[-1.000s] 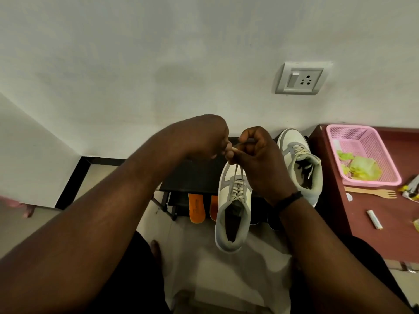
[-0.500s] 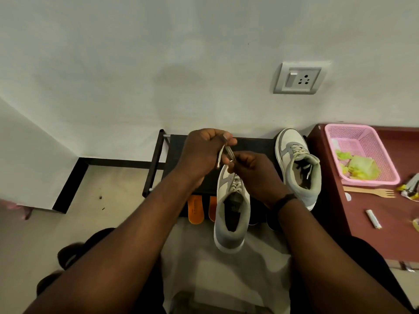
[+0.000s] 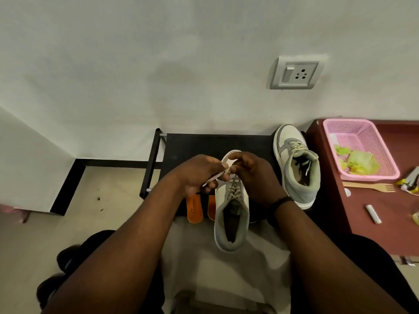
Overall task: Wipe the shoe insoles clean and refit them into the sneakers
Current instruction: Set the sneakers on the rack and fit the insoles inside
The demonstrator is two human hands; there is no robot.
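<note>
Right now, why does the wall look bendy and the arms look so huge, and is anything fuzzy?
Head view: the wide-angle lens curves the wall's floor edge and swells the near forearms; light is dim and soft, with a faint shadow on the wall above the hands; the sneaker looks fairly sharp, but the lace in the left hand is slightly smeared.

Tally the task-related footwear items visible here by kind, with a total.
Sneakers: 2 (one being laced, one on the black rack)
Orange insoles: 2 (left one, right one partly hidden by the laced sneaker)
Total: 4
</note>
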